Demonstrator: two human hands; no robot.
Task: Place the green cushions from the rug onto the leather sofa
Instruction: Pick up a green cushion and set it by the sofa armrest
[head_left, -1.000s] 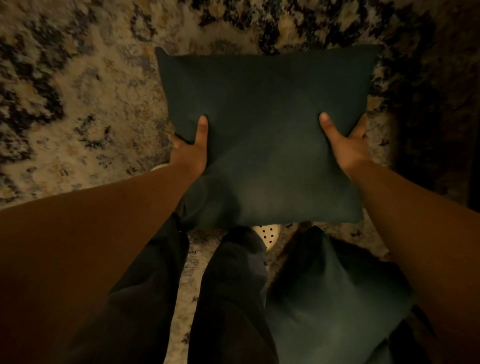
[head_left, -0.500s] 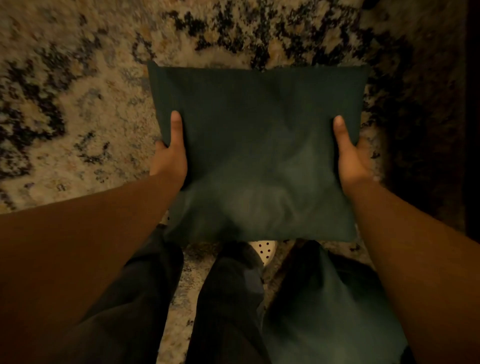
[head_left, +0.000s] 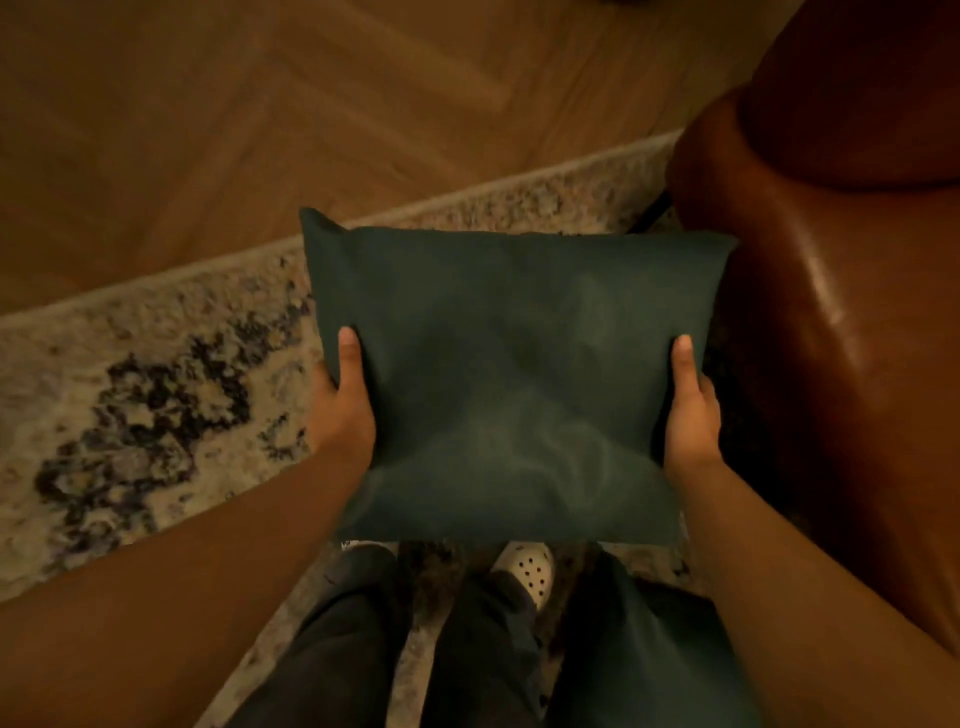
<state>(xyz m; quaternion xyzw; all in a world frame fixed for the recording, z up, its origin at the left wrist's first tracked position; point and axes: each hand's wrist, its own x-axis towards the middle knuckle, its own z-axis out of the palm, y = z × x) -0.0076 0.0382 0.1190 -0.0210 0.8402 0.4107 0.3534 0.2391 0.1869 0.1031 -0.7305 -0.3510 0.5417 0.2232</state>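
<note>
Left hand (head_left: 343, 410) and right hand (head_left: 693, 410) grip opposite side edges of a green cushion (head_left: 514, 374), thumbs flat on top and fingers hidden underneath, likely to carry the soft pad level. It hangs clear above the patterned rug (head_left: 156, 374), its right corner just beside the brown leather sofa (head_left: 831, 312), seemingly ready to swing onto the seat. Wooden floor (head_left: 208, 104) lies beyond.

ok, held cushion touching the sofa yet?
Cannot tell. Head view: the held cushion overlaps the sofa at its far right corner, with neither gap nor contact plainly visible.
</note>
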